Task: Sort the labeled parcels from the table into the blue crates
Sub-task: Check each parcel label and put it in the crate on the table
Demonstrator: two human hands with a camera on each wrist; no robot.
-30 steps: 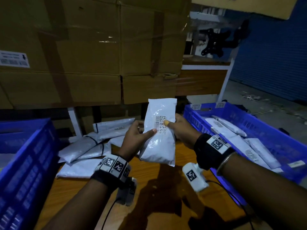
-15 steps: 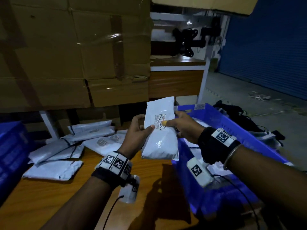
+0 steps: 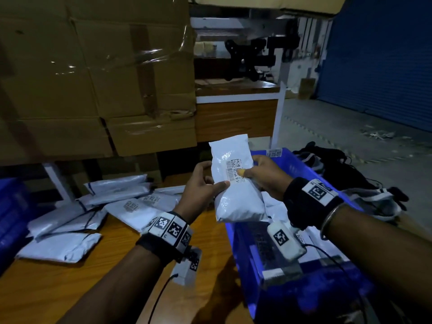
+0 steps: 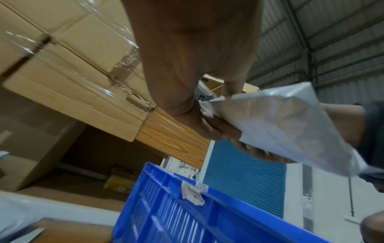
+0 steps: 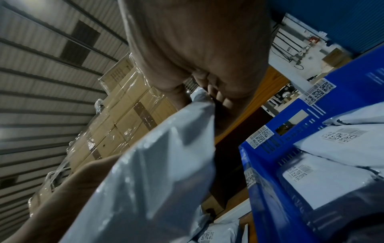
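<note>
Gripping a white plastic mailer parcel (image 3: 236, 183) upright between them, the left hand (image 3: 201, 183) pinched its left edge with thumb on the front, while the right hand (image 3: 266, 175) clasped the right edge, thumb pressed on the printed barcode label (image 3: 235, 168). The parcel hung above the near-left rim of the blue slotted plastic crate (image 3: 292, 164), which already held other white parcels. More white mailers (image 3: 93, 211) lay heaped on the wooden table (image 3: 70, 288) to the left, below taped cardboard cartons (image 3: 93, 78).
</note>
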